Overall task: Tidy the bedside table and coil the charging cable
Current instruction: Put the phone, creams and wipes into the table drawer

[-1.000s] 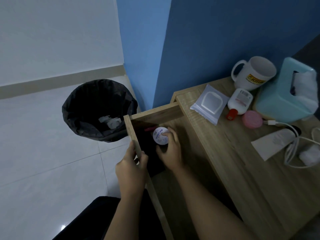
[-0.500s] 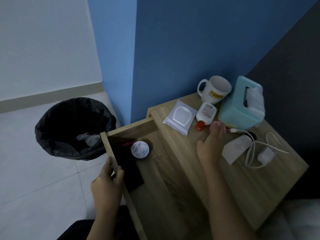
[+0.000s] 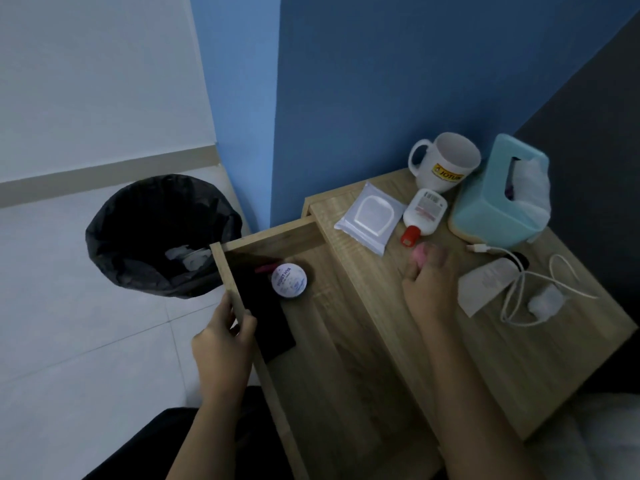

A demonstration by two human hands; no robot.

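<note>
Head view: the left hand [image 3: 221,336] was clamped on the front edge of the open drawer [image 3: 313,233], thumb inside, fingers outside, same grip as a second ago. The right hand [image 3: 429,285] had left the drawer and crossed right onto the bedside table [image 3: 571,358]; its fingers were curled over the small pink container [image 3: 420,254], touching it, but whether it was actually gripped could not be told. The round white cream jar [image 3: 288,281], held by that hand a second ago, now sat released in the far left part of the drawer, beside a dark flat item [image 3: 266,317] and a small red thing [image 3: 265,269]. So one item was stowed and the pink one looked to be next. The charging cable [image 3: 519,289] lay uncoiled, loose loops at the right of the tabletop, near the white adapter [image 3: 545,301] and across a white tube [image 3: 485,282]. Wipes pack [image 3: 370,216], lotion bottle [image 3: 424,211], mug [image 3: 446,161] and teal tissue box [image 3: 498,199] sat along the far edge. Black bin [image 3: 162,233] stood on the floor, left. Cable coiling not started; most of the tidying likely remained.
</note>
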